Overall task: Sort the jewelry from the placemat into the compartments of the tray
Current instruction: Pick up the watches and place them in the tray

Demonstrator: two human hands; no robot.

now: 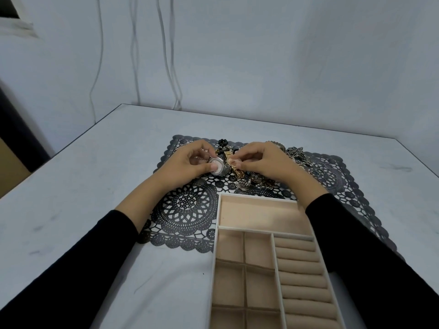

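Now the left hand pinches one silver watch; the right hand grips seemingly one gold watch above one placemat.

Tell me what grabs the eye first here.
The left hand and right hand hold a watch over the far middle of the black lace placemat. A jewelry pile lies just right of them. The beige tray sits nearest, overlapping the placemat's near edge, no jewelry visible in its compartments.
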